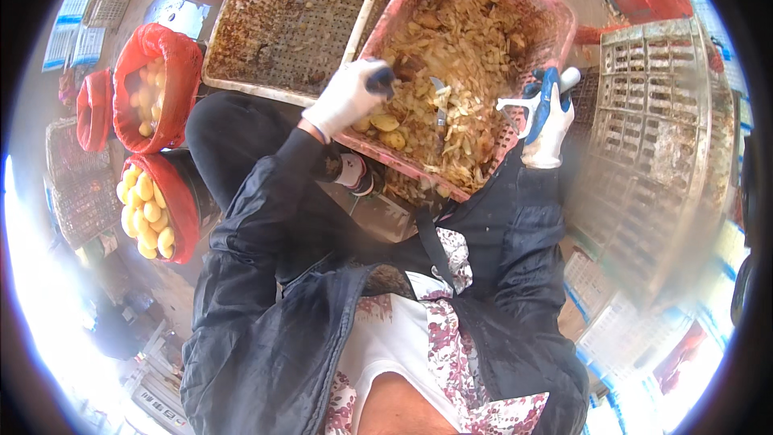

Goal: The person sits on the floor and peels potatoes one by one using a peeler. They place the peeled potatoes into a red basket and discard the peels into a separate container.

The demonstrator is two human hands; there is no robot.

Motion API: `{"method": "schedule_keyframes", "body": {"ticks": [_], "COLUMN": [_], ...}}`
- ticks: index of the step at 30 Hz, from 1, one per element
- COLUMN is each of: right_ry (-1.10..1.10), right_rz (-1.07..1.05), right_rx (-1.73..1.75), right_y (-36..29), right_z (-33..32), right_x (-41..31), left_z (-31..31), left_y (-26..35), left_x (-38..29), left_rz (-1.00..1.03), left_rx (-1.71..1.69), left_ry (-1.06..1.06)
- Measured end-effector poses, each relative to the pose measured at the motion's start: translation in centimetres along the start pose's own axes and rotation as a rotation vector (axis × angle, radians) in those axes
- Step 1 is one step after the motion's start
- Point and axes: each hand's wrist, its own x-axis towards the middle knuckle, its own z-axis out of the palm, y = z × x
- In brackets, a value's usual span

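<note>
My left hand (353,93), in a white glove with dark blue coated fingers, hovers over the left rim of a pink plastic crate (416,176). Its fingers are curled in and no object shows in them. Over the crate's right side, my right hand (546,112) in a matching glove grips a white peeler (513,104). Pale peelings (465,42) fill much of the crate. On them lies a knife (441,124) with a curved blade tip, partly buried. A few yellowish potatoes (384,122) rest at the crate's near left corner.
Left of the pink crate stands a dirty, perforated crate (290,18). Red mesh sacks (158,87) hold peeled potatoes (145,214) farther left. Stacked slatted crates (646,133) rise close by my right arm. My shoe (356,174) is beside the pink crate's near edge.
</note>
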Motion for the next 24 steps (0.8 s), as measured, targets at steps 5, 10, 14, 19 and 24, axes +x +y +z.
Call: {"method": "schedule_keyframes", "body": {"ticks": [5, 10, 14, 19, 24], "right_ry": [-0.095, -0.128, -0.11, -0.121, -0.089], "right_rz": [0.005, 0.111, 0.158, 0.13, 0.106], "right_rx": [0.041, 0.215, 0.292, 0.379, 0.365], "right_y": [-1.0, -1.8, -1.2, -0.2, 1.6], "right_z": [1.0, 1.4, 1.1, 0.6, 0.6], "right_x": [-0.6, -0.6, 0.0, 0.8, 1.6], "left_z": [5.8, 9.2, 7.9, 6.4, 10.3], "left_y": [-3.0, -6.6, -5.3, -1.3, -3.8], "left_x": [-2.7, -3.1, -1.4, -0.4, -1.8], "left_rz": [0.063, -0.063, -0.122, 0.137, 0.084], "left_rx": [0.24, 0.466, 0.42, 0.45, 0.459], "left_ry": [-0.353, -0.434, -0.497, -0.429, -0.632]}}
